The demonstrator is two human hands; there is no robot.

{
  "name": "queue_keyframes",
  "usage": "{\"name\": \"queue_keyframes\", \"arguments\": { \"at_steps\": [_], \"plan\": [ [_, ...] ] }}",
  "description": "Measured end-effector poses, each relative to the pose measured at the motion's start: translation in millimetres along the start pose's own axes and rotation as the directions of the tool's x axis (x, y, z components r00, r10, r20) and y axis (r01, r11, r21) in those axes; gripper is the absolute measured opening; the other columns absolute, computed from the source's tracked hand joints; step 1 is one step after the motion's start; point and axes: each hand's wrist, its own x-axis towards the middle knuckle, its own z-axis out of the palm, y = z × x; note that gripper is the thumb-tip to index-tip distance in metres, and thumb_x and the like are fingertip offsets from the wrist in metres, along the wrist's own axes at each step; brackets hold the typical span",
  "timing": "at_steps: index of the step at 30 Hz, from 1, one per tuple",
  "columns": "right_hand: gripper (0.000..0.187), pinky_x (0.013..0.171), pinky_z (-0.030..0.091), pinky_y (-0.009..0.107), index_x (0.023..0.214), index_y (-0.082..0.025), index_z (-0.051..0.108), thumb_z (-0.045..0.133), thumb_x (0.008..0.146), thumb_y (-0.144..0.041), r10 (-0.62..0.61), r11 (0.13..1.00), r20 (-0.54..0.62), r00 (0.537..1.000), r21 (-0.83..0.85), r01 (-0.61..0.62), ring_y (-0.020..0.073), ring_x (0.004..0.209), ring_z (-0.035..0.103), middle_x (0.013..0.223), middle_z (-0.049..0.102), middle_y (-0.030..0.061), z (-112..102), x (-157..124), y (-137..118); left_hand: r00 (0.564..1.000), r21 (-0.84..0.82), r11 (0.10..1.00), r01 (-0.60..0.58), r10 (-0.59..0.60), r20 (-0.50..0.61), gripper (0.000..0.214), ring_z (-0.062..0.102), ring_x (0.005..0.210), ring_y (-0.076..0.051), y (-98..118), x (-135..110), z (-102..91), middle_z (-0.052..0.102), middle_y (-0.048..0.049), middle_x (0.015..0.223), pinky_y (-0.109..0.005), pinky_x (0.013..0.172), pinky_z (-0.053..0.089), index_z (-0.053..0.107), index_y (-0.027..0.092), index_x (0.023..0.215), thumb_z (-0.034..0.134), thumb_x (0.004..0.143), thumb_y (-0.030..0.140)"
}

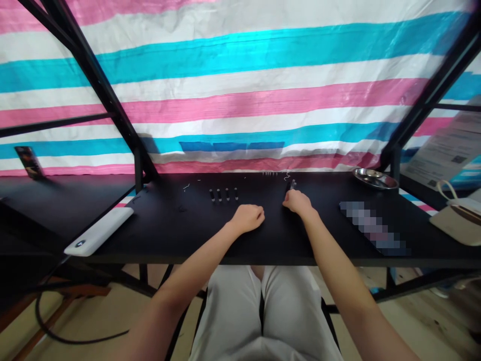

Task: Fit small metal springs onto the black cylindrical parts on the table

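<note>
My left hand [248, 218] rests on the black table [180, 235], its fingers curled in. Whatever may be inside it is hidden. Several small black cylinders [227, 194] with pale ends stand in a row beyond it, to the left. Farther right, my right hand [298, 202] is closed, thumb and fingertips together, at a small dark piece [288, 186] that pokes up beyond the fingers. Its lower part is hidden by the hand. A greyish, shiny small piece [293, 184] shows just behind the knuckles.
Tiny pale pieces [269, 174] and white scraps [287, 175] lie along the back edge. A metal dish [376, 179] and a blurred-out flat object [370, 225] are on the right, a white power bank-like block [99, 231] on the left. Black frame posts [112, 108] flank the striped sheet [263, 70].
</note>
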Motion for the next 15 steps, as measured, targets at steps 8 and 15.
{"name": "queue_keyframes", "arguments": {
  "at_steps": [8, 15],
  "plan": [
    [0.022, 0.067, 0.045, 0.032, 0.085, -0.018, 0.066, 0.059, 0.067, -0.029, 0.261, 0.959, -0.033, 0.965, 0.127, -0.254, 0.0251, 0.086, 0.062, 0.094, 0.064, 0.0128, -1, 10, 33, 0.984, 0.069, 0.982, -0.176, 0.177, -0.013, 0.020, 0.056, 0.085, -0.019, 24, 37, 19.5, 0.060, -0.0078, 0.091, -0.029, 0.071, 0.044, 0.054, 0.018, 0.089, 0.036, 0.085, 0.026],
    [0.030, 0.072, 0.044, 0.033, 0.095, -0.017, 0.063, 0.054, 0.070, -0.032, 0.250, 0.955, -0.069, 0.966, 0.180, -0.235, 0.0263, 0.095, 0.060, 0.100, 0.064, 0.0129, 3, 10, 32, 0.997, -0.043, 0.999, 0.020, -0.023, -0.069, 0.036, 0.056, 0.090, -0.023, 39, 85, 37.2, 0.058, -0.0095, 0.102, -0.032, 0.071, 0.045, 0.041, 0.015, 0.117, 0.038, 0.082, 0.024]
  ]
}}
